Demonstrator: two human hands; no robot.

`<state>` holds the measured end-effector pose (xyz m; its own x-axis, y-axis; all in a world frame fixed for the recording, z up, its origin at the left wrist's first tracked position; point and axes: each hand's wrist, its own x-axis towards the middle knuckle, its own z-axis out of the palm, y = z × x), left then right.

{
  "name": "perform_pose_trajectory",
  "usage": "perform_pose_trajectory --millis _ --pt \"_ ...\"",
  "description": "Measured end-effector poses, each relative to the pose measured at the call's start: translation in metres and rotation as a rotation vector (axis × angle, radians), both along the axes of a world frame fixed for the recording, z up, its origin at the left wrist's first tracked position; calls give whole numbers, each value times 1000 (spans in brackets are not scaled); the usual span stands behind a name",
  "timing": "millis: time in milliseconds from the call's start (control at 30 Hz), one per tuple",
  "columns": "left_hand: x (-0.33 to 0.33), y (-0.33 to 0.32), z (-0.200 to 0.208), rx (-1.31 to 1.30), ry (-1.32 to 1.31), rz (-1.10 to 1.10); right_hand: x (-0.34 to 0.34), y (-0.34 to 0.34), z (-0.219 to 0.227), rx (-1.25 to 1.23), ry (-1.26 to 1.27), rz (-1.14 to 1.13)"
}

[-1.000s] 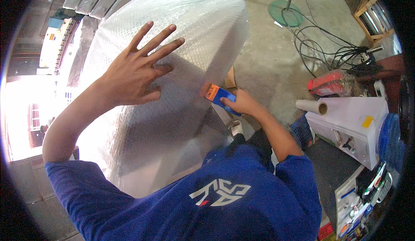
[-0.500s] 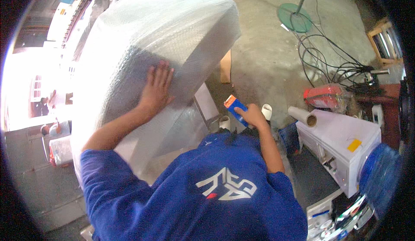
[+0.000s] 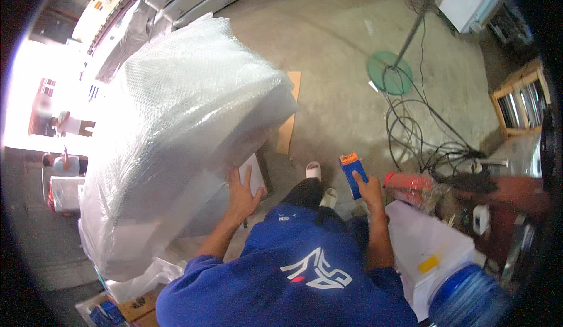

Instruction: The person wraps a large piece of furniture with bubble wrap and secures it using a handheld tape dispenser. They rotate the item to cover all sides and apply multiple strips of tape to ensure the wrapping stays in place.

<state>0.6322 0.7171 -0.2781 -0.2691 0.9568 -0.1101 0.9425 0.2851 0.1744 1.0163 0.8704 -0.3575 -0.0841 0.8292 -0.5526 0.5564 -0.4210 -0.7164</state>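
A large piece covered in bubble wrap [image 3: 193, 92] stands at my left, its outline bulky and boxy under the clear sheet. My left hand [image 3: 243, 197] is open at its near right side, fingers spread beside a white panel [image 3: 253, 174] low down; whether the fingertips touch the wrap I cannot tell. In my right hand [image 3: 370, 191] is a slim blue box with an orange end [image 3: 352, 174], gripped between thumb and fingers and held out over the floor, orange end away from me.
A brown cardboard strip [image 3: 288, 113] lies beyond the wrapped piece. Black cables [image 3: 410, 127] coil near a green round stand base [image 3: 390, 73]. To my right are a red wrapped bundle [image 3: 407, 187], a white cabinet [image 3: 431, 239] and a blue water bottle [image 3: 469, 297]. Two people are far left.
My left hand has come off the wrap's upper face, down and toward me. The right hand has moved right with the blue box, and the view has turned and shifted.
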Motion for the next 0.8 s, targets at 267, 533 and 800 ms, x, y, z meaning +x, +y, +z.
perform_pose_trajectory --millis 267,533,800 --pt "-38 108 222 1036 385 235 -104 199 8 76 318 -63" --pt "-72 193 218 -111 471 638 -273 391 86 393 424 243" --pt "-36 223 178 61 349 736 -473 428 179 550 863 727"
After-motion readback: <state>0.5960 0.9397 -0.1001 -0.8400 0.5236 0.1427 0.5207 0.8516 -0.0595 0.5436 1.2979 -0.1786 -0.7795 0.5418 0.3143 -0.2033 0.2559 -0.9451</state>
